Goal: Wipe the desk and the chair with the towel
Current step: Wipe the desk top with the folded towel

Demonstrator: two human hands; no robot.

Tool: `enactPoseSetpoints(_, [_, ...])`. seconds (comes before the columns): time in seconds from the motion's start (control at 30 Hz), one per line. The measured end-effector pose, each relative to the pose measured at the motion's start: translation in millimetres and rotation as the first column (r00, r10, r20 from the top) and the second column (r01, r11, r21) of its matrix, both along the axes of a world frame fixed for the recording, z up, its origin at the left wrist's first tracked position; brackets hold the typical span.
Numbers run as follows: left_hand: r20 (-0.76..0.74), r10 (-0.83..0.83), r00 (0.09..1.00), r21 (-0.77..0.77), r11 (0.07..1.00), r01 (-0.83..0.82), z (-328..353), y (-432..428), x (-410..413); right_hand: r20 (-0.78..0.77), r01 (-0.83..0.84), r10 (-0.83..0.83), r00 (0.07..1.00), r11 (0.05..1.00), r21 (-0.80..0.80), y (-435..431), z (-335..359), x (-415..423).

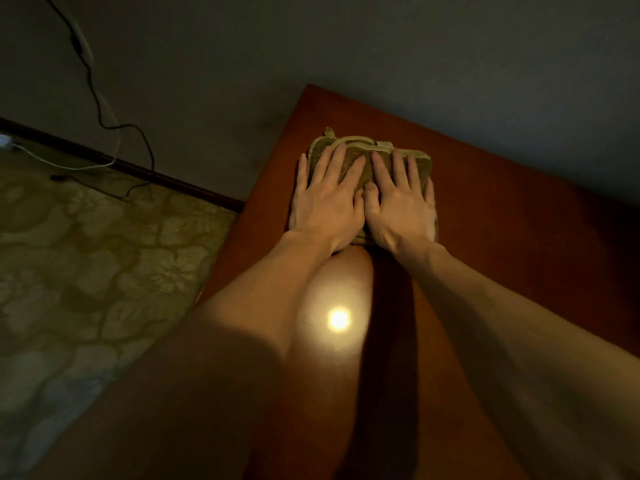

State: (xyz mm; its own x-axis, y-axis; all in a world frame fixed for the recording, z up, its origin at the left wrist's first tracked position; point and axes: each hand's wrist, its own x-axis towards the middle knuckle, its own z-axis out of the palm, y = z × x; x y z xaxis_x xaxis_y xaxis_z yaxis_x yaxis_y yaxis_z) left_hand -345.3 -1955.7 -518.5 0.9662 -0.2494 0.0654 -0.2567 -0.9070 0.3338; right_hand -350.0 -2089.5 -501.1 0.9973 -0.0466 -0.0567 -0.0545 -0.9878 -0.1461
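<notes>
A folded brown-green towel with a pale trim lies on the reddish-brown desk, near its far left corner by the wall. My left hand and my right hand rest side by side flat on top of the towel, fingers spread and pointing away from me, thumbs touching. Both palms press it against the desk top. The hands hide the near part of the towel. No chair is in view.
A grey wall runs along the desk's far edge. Left of the desk lies patterned carpet, with black and white cables hanging down the wall and trailing on the floor. A bright lamp reflection shines on the desk top.
</notes>
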Motion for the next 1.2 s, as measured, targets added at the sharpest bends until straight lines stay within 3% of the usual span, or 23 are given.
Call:
enactPoseSetpoints(0.33, [-0.01, -0.022, 1.0, -0.049, 0.999, 0.022, -1, 67, -48, 0.005, 0.016, -0.016, 1.0, 0.999, 0.03, 63, -3, -49])
enactPoseSetpoints(0.93, [-0.031, -0.233, 0.972, -0.037, 0.972, 0.231, -7, 134, -180, 0.006, 0.172, -0.173, 0.985, 0.981, 0.093, 132, -2, -221])
enactPoseSetpoints(1.2, [-0.1, -0.356, 0.929, 0.071, 0.929, 0.363, 1, 131, -229, -0.028, 0.254, -0.253, 0.967, 0.956, 0.145, 127, -3, -284])
